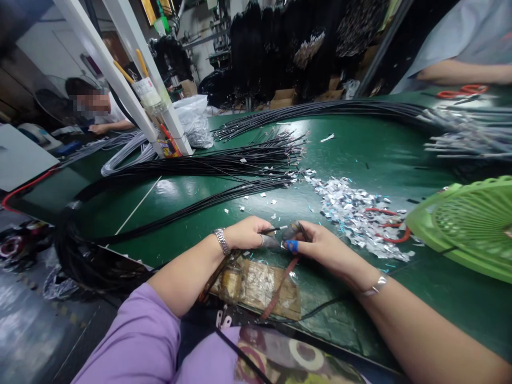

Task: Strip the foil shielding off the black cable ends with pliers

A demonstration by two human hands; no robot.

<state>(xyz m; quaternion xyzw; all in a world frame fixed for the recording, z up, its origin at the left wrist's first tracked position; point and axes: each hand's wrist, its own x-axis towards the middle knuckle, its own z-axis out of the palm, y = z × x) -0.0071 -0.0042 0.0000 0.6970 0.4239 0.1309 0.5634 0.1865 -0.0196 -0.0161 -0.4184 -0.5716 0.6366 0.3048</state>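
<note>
My left hand, with a grey cover on a fingertip, pinches a black cable whose pale end points toward my right hand. Close beside it, my right hand has its fingers pressed together; it wears dark finger covers and blue tape on the thumb. What lies between those fingers is too small to make out. Below both hands sits a block wrapped in worn brown tape, with a reddish strap across it.
Bundles of black cables lie across the green table. White scraps are heaped around red-handled scissors, near a green fan. A white post rises at left. Co-workers sit at the far left and upper right.
</note>
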